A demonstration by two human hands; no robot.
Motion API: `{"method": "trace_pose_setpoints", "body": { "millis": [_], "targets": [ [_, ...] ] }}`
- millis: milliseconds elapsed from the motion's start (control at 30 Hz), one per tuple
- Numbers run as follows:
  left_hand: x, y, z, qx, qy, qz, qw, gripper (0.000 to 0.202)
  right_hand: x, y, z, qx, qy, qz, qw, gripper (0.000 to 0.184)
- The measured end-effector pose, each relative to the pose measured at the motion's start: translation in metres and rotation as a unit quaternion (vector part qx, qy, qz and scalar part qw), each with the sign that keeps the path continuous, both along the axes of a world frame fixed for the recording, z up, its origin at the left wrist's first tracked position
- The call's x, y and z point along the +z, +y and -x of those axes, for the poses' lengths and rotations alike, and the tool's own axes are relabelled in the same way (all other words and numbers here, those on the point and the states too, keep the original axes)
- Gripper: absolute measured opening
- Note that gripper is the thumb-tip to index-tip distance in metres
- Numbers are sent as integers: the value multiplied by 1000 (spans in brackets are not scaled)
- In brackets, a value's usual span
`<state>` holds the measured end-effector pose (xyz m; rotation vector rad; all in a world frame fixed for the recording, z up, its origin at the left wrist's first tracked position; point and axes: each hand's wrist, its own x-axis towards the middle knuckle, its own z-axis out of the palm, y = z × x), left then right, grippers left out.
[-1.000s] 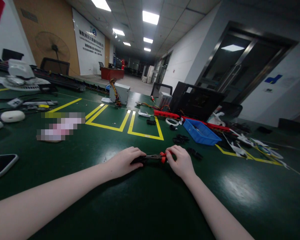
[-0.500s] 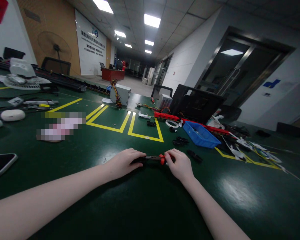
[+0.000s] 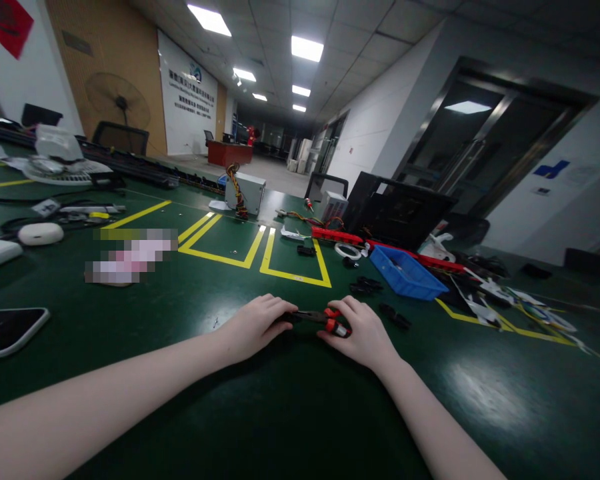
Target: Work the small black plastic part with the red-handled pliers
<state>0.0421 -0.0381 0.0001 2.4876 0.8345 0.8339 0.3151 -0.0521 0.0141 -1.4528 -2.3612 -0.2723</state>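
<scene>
My right hand [image 3: 363,330] is closed around the red handles of a pair of long-nosed pliers [image 3: 336,327]. The handles stand apart, and the dark jaws point left. Facing it, my left hand [image 3: 260,325] pinches a small black piece [image 3: 289,316] between thumb and fingers. The jaw tips reach this piece or lie right beside it; the fingers hide most of it, so its kind does not show. Both hands are just above the dark green table [image 3: 280,413]. A tiny metal bit, perhaps a screw [image 3: 216,323], lies beyond my left wrist.
Ahead are yellow tape outlines [image 3: 300,277] and a power supply [image 3: 247,193] with wires. To the right lie a blue tray [image 3: 407,273], black connectors [image 3: 366,285] and a red strip [image 3: 335,234]. A phone [image 3: 10,332] and a white case [image 3: 41,233] are at the left.
The plier handles have spread apart, and my right hand's grip has widened with them. My left hand stays almost in place. The whole view has shifted slightly.
</scene>
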Motion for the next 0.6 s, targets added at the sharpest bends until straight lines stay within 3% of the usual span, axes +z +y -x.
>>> {"method": "trace_pose_setpoints", "body": {
  "millis": [133, 267, 600],
  "targets": [
    [-1, 1, 0, -7, 17, -13, 1000, 26, -2, 0, 0, -6, -19, 2, 1000, 22],
    [-3, 1, -1, 4, 23, -32, 999, 28, -3, 0, 1, -9, -28, 0, 1000, 20],
    [-2, 1, 0, -15, -23, 35, 999, 34, -1, 0, 2, -9, -37, -18, 999, 18]
  ]
}}
